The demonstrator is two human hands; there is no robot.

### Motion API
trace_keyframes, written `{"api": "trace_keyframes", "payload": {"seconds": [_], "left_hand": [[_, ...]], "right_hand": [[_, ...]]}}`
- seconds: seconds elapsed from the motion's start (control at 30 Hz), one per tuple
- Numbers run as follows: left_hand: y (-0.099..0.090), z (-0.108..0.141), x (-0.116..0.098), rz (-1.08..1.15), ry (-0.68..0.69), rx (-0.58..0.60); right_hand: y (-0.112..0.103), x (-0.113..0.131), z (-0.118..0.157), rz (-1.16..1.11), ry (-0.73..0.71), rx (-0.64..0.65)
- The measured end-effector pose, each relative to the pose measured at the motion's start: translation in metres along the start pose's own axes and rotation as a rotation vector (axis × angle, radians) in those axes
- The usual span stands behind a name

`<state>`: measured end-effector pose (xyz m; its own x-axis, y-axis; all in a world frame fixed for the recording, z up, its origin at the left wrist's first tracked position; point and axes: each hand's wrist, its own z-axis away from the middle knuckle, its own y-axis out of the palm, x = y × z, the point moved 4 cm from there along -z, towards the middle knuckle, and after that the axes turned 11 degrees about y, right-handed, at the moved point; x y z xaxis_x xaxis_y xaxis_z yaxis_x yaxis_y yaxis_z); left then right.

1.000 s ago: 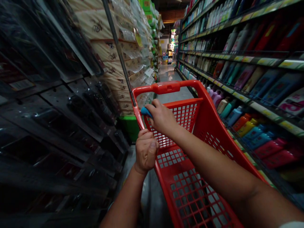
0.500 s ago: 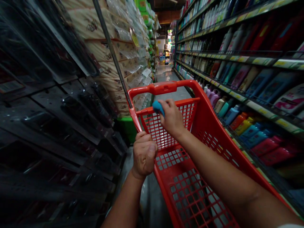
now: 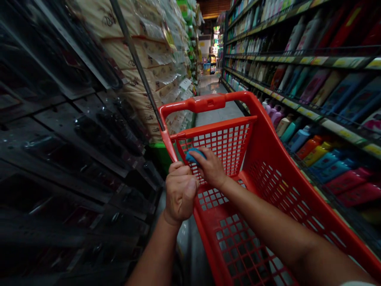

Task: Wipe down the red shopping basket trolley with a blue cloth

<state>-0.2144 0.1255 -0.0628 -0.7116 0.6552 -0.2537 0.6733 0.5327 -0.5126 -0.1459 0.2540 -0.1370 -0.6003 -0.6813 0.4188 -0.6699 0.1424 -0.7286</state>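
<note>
- Tall dark shelving (image 3: 324, 61), with rows of coloured plastic bottles (image 3: 314, 151); along the right side.
- Stack of beige, plastic-wrapped packages (image 3: 160, 71); ahead, to the left.
- Shopping cart (image 3: 262, 143), red moulded plastic, perforated walls; between shelving and packages.
- Lattice panel (image 3: 228, 143), red plastic; across the cart's far end.
- Left hand (image 3: 181, 192): closed around the cart's left rim.
- Right hand (image 3: 210, 169): gripping a bunched, soft-looking blue cloth (image 3: 189, 158).
- Cloth: inside the cart, by the lattice panel's left side; contact impossible to tell.
- Stage, as judged: mid-work, cloth not yet put down; finished and remaining surfaces indistinguishable.
</note>
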Motion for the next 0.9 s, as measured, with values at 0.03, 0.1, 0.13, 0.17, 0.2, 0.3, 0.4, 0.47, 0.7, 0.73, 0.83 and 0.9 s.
{"api": "trace_keyframes", "payload": {"seconds": [0.03, 0.1, 0.13, 0.17, 0.2, 0.3, 0.4, 0.47, 0.7, 0.73, 0.83, 0.9], "left_hand": [[0.000, 0.000, 0.000, -0.004, -0.009, 0.006], [0.001, 0.000, 0.001, -0.009, -0.031, 0.023], [0.001, 0.000, 0.001, -0.012, -0.040, 0.028], [0.002, 0.000, 0.001, -0.014, -0.044, 0.030], [0.002, 0.000, 0.001, -0.014, -0.044, 0.030], [0.003, -0.001, 0.001, -0.009, -0.044, 0.028], [0.004, -0.001, 0.002, 0.003, -0.057, 0.030], [0.005, -0.001, 0.003, 0.018, -0.049, 0.027], [0.005, -0.003, 0.000, -0.019, -0.045, 0.036], [0.005, -0.004, 0.000, -0.025, -0.050, 0.040], [0.005, -0.004, -0.002, -0.028, -0.061, 0.053], [0.006, -0.004, -0.002, -0.021, -0.060, 0.051]], "right_hand": [[-0.005, -0.008, -0.002, -0.010, 0.115, -0.082], [-0.014, -0.018, -0.006, -0.025, 0.351, -0.258], [-0.015, -0.016, -0.008, -0.029, 0.405, -0.301], [-0.013, -0.010, -0.009, -0.034, 0.402, -0.296], [-0.008, -0.001, -0.011, -0.039, 0.352, -0.249], [0.010, 0.023, -0.012, -0.069, 0.149, -0.063], [0.007, 0.019, -0.011, -0.104, 0.182, -0.107], [-0.001, 0.009, -0.010, -0.120, 0.319, -0.224], [-0.002, 0.012, -0.011, -0.101, 0.148, -0.082], [-0.006, 0.005, -0.011, -0.098, 0.172, -0.108], [-0.023, -0.019, -0.010, -0.086, 0.438, -0.318], [-0.028, -0.024, -0.009, -0.083, 0.542, -0.387]]}}
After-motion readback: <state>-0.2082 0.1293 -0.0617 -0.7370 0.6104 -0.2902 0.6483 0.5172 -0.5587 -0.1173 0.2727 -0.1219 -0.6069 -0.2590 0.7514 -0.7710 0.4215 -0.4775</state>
